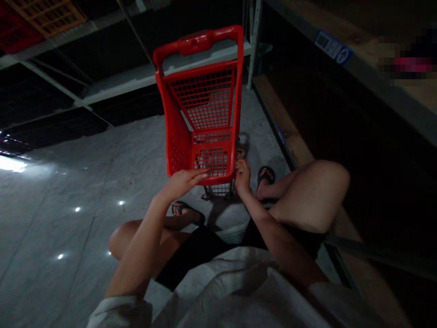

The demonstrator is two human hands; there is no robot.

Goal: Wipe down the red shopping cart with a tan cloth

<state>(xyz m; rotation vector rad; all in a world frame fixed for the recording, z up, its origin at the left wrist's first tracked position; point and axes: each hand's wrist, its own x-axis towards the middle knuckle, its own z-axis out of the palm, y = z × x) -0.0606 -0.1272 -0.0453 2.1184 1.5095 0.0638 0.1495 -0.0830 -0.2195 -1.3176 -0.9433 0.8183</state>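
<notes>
A red plastic shopping cart [201, 102] stands on the floor [78, 218] directly in front of the crouching person, its mesh basket rising to a long looped handle [198, 41] at the far end. A metal wire base [218, 190] shows beneath the basket, near the person's feet.

The left hand [182, 183] lies against the basket's near lower edge, its fingers [200, 174] straight and pressed together. The right hand [243, 177] is at the basket's lower right corner, its fingers [241, 166] curled over the edge. Whether the left fingers are gripping, I cannot tell.

Black flip-flops [188, 212] sit on the person's feet just behind the base, to either side of it. Bare knees [309, 196] jut out beyond black shorts [194, 259], and pale sleeves [119, 312] cover the upper arms.

Metal shelving [254, 50] with wooden boards [283, 127] runs along the right side of the aisle, a blue-and-white label [332, 47] stuck on its front beam. Orange and red crates [46, 16] sit on the racking at the upper left. The polished grey floor reflects ceiling lights.
</notes>
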